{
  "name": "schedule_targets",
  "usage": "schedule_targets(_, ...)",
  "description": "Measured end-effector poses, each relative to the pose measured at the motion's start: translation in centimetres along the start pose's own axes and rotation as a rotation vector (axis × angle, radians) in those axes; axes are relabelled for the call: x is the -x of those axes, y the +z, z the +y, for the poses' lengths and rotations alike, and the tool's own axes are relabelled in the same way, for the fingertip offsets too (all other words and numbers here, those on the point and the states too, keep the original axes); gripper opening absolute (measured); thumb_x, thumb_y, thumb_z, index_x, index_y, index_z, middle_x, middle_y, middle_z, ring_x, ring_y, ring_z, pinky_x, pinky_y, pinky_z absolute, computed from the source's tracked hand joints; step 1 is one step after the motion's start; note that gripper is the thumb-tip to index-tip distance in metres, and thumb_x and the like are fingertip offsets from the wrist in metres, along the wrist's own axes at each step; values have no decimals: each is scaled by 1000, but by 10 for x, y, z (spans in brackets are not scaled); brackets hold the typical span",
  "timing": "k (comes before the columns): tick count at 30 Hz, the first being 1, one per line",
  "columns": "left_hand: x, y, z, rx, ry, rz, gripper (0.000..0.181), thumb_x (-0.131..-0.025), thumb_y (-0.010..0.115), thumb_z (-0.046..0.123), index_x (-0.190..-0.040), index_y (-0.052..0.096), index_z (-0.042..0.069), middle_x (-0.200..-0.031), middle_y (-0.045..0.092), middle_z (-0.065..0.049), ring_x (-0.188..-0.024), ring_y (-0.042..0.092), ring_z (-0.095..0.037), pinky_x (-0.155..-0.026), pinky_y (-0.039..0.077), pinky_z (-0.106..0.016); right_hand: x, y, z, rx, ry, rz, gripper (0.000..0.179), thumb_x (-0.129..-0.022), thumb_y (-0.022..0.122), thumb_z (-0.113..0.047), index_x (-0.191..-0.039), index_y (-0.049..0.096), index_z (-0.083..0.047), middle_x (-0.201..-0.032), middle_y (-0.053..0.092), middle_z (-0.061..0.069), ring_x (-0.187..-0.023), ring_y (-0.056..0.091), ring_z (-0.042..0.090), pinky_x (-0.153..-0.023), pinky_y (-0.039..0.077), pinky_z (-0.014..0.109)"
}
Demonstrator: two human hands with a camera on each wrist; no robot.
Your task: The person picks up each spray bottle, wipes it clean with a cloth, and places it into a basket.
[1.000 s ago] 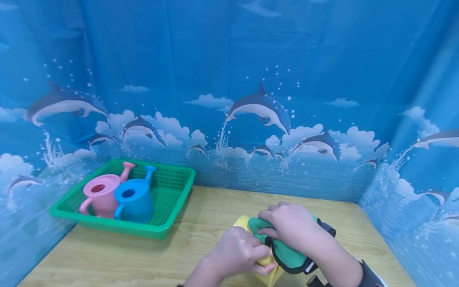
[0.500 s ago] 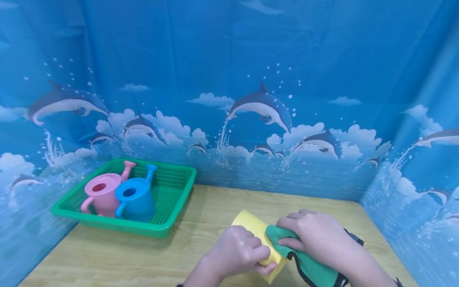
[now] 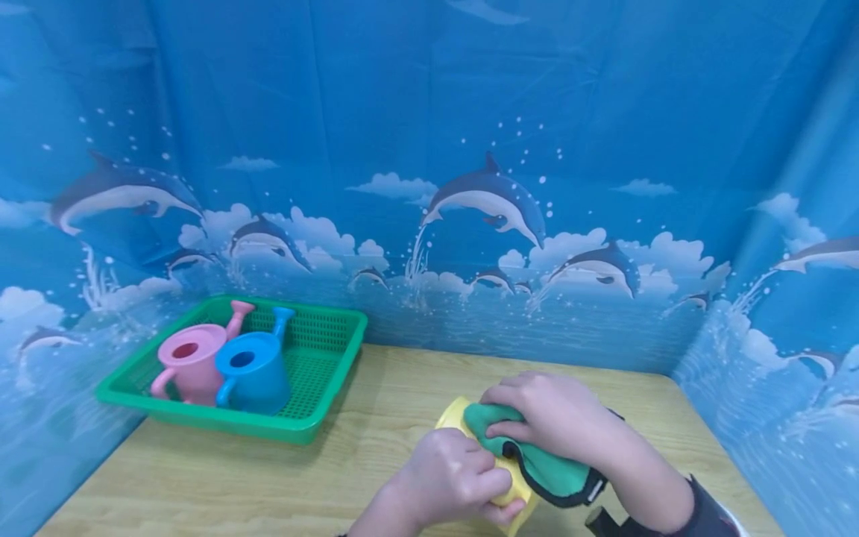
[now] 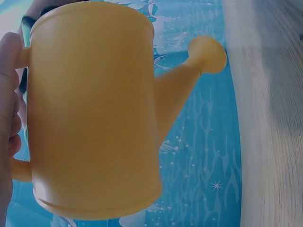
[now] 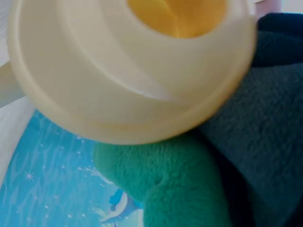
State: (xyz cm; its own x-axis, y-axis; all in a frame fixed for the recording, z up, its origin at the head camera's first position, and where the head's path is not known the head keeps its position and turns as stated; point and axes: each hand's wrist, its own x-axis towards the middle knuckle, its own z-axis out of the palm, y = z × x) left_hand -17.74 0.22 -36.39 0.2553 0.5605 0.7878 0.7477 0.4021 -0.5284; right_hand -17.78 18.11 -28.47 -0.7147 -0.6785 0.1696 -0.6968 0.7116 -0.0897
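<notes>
A yellow watering can (image 4: 94, 109) is tilted over the front right of the table in the head view, mostly covered by both hands there. My left hand (image 3: 448, 477) grips its handle, with the fingers curled round it in the left wrist view. My right hand (image 3: 553, 414) holds a green cloth (image 3: 557, 477) with black edging and presses it against the can's side. In the right wrist view the can's round top and opening fill the upper part. The green cloth (image 5: 184, 184) bunches along the can's side below that.
At the left, a green plastic basket (image 3: 302, 432) holds a pink watering can (image 3: 201, 373) and a blue watering can (image 3: 265, 384), standing side by side. The wooden table (image 3: 382, 395) is enclosed by a blue dolphin-printed curtain (image 3: 416, 89) at the back and sides.
My right hand has slid with the cloth down and right along the can, then back up and left. My left hand keeps its grip, nearly still. The basket has not moved.
</notes>
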Motion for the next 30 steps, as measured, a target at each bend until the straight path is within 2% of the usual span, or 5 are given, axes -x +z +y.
schedule_targets(8, 0, 0, 3, 29, 3, 24, 39, -95, 43, 41, -58, 40, 28, -47, 31, 19, -42, 26, 6, -46, 17, -9, -25, 8, 8, -90, -50, -41, 19, -92, 64, -36, -108, 67, -25, -90, 67, -13, -74, 58, -2, -63, 47, 20)
schedule_targets(14, 0, 0, 3, 36, 14, 34, 38, -94, 45, 41, -58, 41, 27, -48, 32, 19, -42, 29, 6, -45, 20, -9, -34, 17, 14, -104, -55, -44, 26, -93, 60, -42, -112, 66, -27, -98, 70, -11, -84, 64, 4, -70, 51, 23)
schedule_targets(22, -1, 0, -2, 58, -8, 65, 42, -96, 40, 39, -56, 37, 26, -48, 28, 18, -41, 24, 7, -45, 13, -9, -28, 15, 25, -190, -72, -81, 27, -93, 61, -42, -112, 67, -25, -102, 70, -11, -88, 64, 3, -73, 51, 23)
schedule_targets(30, -4, -7, -13, -27, 21, 100, 42, -97, 37, 38, -57, 36, 25, -49, 28, 17, -41, 25, 6, -45, 18, -8, -11, 8, 33, -220, -113, -78, 31, -91, 59, -47, -110, 69, -24, -103, 70, -11, -93, 65, 5, -79, 53, 26)
